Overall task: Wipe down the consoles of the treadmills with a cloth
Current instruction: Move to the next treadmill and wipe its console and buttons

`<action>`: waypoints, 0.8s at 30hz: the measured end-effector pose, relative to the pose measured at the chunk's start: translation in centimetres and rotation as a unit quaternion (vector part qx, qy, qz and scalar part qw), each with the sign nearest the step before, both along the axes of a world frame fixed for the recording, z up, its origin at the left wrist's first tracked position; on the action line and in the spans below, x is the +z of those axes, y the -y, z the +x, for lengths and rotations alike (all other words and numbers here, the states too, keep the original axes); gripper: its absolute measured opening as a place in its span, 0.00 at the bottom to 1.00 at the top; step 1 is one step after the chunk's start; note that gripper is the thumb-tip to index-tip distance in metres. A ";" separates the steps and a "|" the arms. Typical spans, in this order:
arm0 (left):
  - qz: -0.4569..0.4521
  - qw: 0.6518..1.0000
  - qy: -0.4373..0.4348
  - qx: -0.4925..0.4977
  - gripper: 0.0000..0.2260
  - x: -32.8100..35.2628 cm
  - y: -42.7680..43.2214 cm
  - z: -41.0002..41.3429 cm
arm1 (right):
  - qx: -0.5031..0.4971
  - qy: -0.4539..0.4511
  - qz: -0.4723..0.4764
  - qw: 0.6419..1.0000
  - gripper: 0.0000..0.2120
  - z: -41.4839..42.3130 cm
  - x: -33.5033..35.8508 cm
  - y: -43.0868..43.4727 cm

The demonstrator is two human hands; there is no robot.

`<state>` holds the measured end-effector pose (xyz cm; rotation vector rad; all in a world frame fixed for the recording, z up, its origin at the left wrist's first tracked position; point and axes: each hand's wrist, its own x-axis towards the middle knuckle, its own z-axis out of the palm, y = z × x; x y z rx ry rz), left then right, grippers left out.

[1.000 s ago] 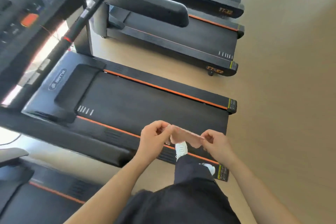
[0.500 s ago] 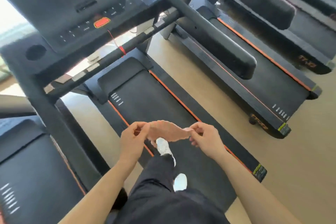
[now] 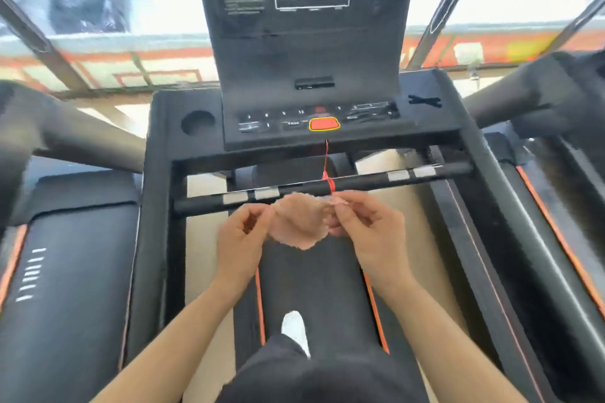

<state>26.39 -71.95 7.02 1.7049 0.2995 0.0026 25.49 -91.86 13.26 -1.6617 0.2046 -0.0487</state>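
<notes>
We pinch the pink cloth (image 3: 296,222) between both hands, left hand (image 3: 240,240) on its left edge, right hand (image 3: 366,232) on its right. The console (image 3: 314,121) lies straight ahead and above, beyond the crossbar (image 3: 360,180); both hands sit about equally near.

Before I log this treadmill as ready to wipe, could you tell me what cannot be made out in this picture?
Head view only:
- Console: top cut off by the frame edge; printed text too blurred to read.
- Button panel: most labels too small and blurred.
- Cloth: edges pinched by the left hand and right hand, so its full size is hidden.
</notes>
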 end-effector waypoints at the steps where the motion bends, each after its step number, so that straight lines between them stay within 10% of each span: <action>1: -0.001 1.000 0.009 0.022 0.06 0.4 -0.4 1.6 | 0.019 0.013 0.010 1.000 0.09 2.3 0.5 -0.4; 16: 0.020 0.972 0.095 0.216 0.05 6.2 -2.2 23.2 | 0.187 0.188 -0.068 0.962 0.17 32.2 5.9 -4.2; 24: 0.072 0.953 0.083 0.282 0.05 6.8 -4.9 35.3 | 0.287 0.378 -0.266 0.839 0.32 44.1 6.3 -8.9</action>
